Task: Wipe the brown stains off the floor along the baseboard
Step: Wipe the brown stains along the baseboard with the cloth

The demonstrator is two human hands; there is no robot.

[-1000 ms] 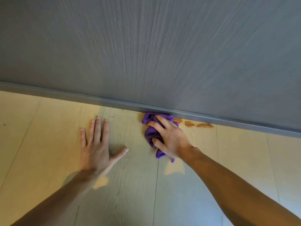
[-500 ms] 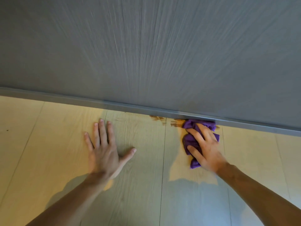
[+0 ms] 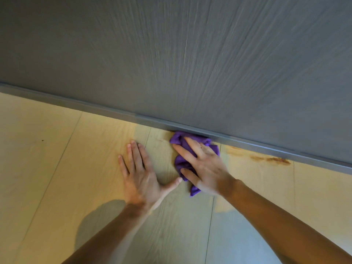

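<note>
The left hand (image 3: 140, 180) lies flat on the floor (image 3: 57, 168), away from the baseboard (image 3: 106, 109). Its fingers (image 3: 133, 155) are spread a little and hold nothing; it looks like it props the person up. Just beside it, closer to the baseboard, the right hand (image 3: 205, 168) presses down on a purple cloth (image 3: 181, 143). The fingers of this hand are spread apart over the crumpled cloth and push it onto the floor; the hand is a bit blurred. The top of the cloth touches the baseboard. The brown stains (image 3: 266, 158) are on the floor right against the baseboard, to the right of the cloth. They make a long thin streak that runs along the baseboard, darker at its far right end. The part near the cloth looks pale. The right hand is the nearer one to the stains. So the next wipe likely has to slide the cloth to the right, staying tight along the baseboard. The floor left of the cloth looks clean.
</note>
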